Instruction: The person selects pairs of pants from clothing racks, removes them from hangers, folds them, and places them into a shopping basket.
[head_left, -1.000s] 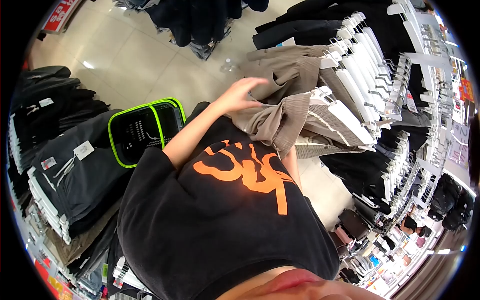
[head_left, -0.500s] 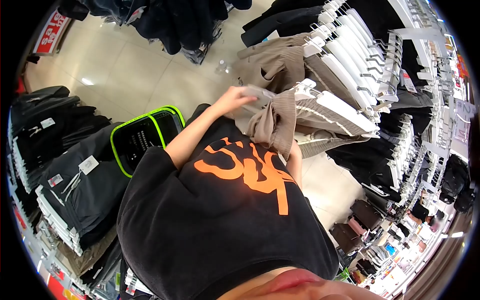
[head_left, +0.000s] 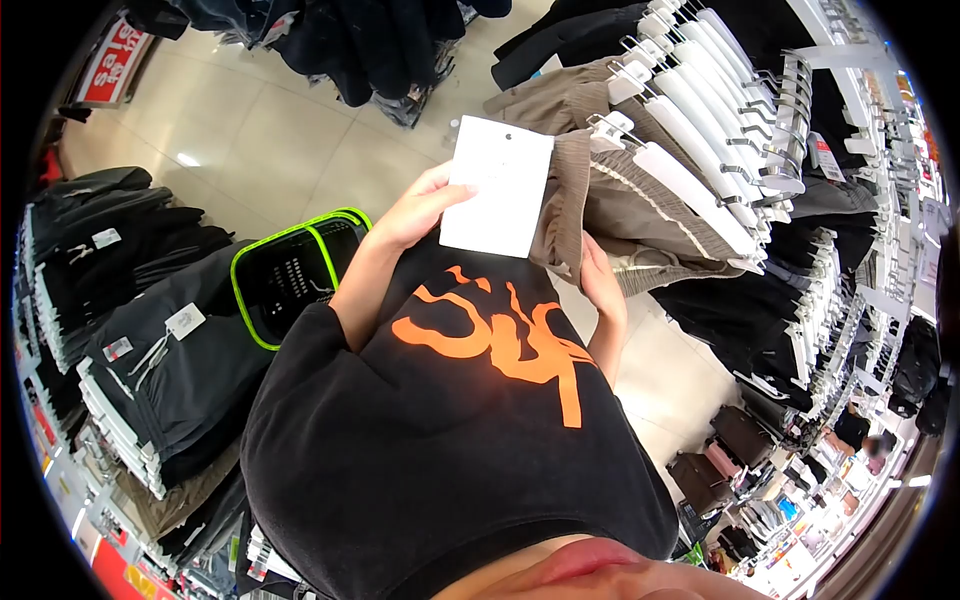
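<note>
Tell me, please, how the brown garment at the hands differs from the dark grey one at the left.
The brown garment is warm brown; the grey garment is much darker. The brown garment meets the right hand, while no hand touches the grey garment. The brown garment shows ribbed edging; the grey garment shows white drawstrings. Both are among hanging clothes.

A clothing shop, judging by the packed racks of hanging garments (head_left: pixel 690 190) at right and left and the red sale sign (head_left: pixel 115 65) at upper left.
</note>
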